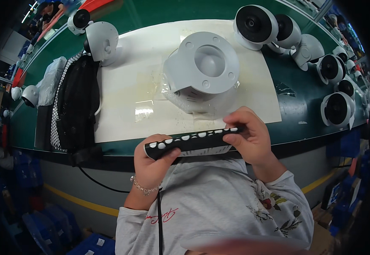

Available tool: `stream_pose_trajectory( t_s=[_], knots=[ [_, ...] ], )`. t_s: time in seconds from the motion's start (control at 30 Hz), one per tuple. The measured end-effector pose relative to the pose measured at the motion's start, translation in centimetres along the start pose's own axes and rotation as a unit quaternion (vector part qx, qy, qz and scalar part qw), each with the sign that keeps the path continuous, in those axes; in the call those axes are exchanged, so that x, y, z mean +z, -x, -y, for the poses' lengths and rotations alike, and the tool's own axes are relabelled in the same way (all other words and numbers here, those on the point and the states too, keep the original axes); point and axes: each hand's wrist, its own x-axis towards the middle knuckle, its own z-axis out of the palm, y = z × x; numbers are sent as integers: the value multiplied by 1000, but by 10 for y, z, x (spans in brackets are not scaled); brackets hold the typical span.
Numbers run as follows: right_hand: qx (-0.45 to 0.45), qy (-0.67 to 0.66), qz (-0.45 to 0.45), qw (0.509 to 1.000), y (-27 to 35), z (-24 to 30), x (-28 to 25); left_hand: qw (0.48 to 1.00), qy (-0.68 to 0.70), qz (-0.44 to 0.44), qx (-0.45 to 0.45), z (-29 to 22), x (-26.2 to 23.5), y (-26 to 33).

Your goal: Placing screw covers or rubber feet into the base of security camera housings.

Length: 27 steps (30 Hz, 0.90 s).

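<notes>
My left hand (152, 158) and my right hand (253, 140) hold the two ends of a dark strip with white round spots (193, 137), close to my body at the table's near edge. A pale printed face shows along its lower side. My fingers and thumbs pinch it at both ends. Just beyond it stands a white camera housing (225, 78), its round base with a hollow centre turned upward. Beneath the housing lies clear plastic wrap (180, 100). Neither hand touches the housing.
A white sheet (125, 114) covers the middle of the green table. White cameras with black fronts (257, 25) stand along the right side; others (104, 40) are at the far left. A black mesh bag (81, 102) lies at left, beside a clear plastic bag (52, 80). Blue bins (53, 225) sit below.
</notes>
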Motion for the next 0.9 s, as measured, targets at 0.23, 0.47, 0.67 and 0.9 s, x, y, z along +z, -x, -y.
stream_pose_trajectory(
  t_s=[0.23, 0.47, 0.67, 0.9],
  knots=[
    [125, -227, -89, 962, 7, 3, 9, 995, -62, 9, 72, 8, -7, -2],
    [-19, 50, -10, 999, -6, 8, -10, 983, -112, 47, 136, 8, -4, -6],
    [-159, 139, -32, 977, -13, 12, -15, 973, -165, 60, 153, 6, 0, -9],
    [-131, 105, 27, 986, -15, 19, -11, 964, -204, 76, 154, 2, 6, -10]
  ],
)
